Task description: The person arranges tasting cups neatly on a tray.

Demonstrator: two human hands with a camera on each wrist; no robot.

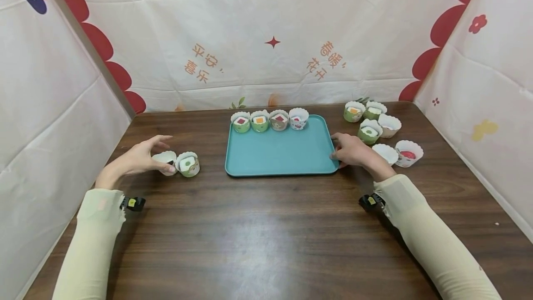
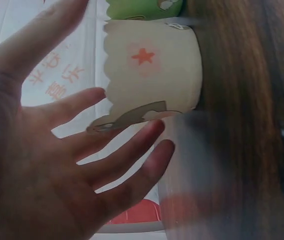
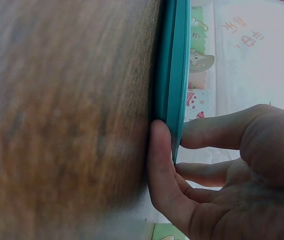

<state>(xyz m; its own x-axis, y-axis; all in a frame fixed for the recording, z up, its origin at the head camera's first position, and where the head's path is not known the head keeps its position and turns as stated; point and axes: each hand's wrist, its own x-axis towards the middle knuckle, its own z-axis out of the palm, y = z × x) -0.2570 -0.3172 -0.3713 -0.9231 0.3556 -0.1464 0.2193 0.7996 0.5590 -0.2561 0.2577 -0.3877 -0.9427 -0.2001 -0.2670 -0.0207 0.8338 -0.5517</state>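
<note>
Booth-like space, printed cloth (image 1: 258, 22) around wooden table (image 1: 200, 230)

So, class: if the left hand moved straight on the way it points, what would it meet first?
Probably the cream paper baking cup nearest the left hand; whether its fingers touch it is unclear.

The backdrop cloth (image 1: 250, 27) reads "平安喜乐", "春暖花开" and "LUCK".

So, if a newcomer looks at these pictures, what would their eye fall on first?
Probably the teal tray towards the back of the wood-grain table, with four scalloped paper cups in a row along its far edge. The right hand grips the tray's right edge. At the table's left side, the left hand is right at a cream paper cup with an orange star.
</note>
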